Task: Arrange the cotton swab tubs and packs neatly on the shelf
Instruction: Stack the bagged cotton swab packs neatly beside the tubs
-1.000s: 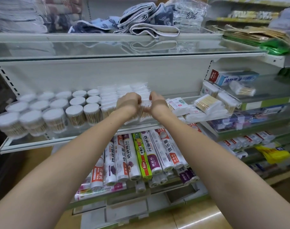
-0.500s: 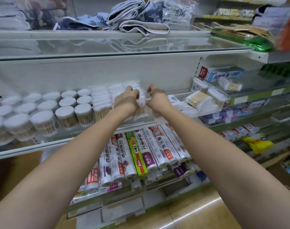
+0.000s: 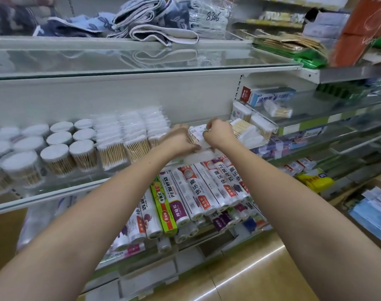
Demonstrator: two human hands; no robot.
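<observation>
Round clear tubs (image 3: pixel 54 157) with white lids, swabs upright, stand in rows at the left of the glass shelf (image 3: pixel 61 187); clear packs (image 3: pixel 130 137) stand in three files just beside them; one printed pack (image 3: pixel 197 136) is held between both hands further right

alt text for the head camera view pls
Both hands, left hand and right hand, hold a cotton swab pack over a glass shelf; round swab tubs and upright swab packs sit to the left.
</observation>
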